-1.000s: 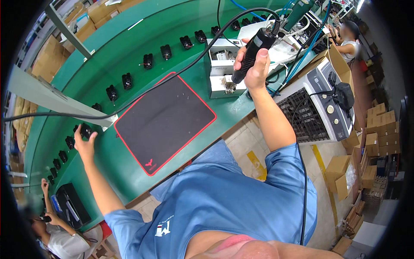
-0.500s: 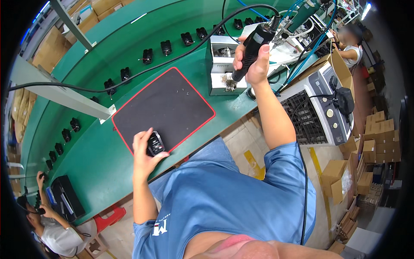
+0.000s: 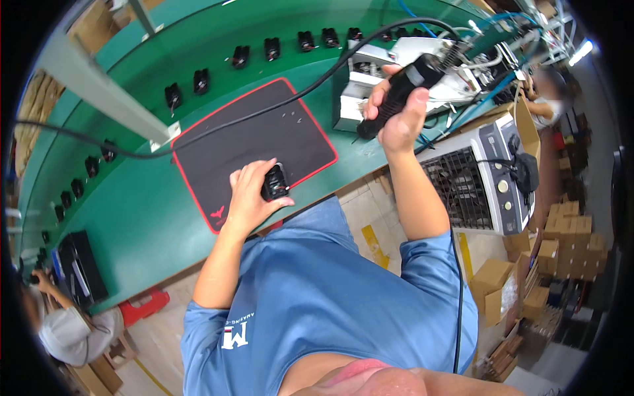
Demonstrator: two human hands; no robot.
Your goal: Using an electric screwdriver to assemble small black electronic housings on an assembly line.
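Head view: black device [image 3: 275, 183] sits cupped within left grip [image 3: 250, 197].

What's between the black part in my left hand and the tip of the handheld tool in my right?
Head view: red-edged dark mat, then green tabletop, between the black part and the tip of the handheld tool.
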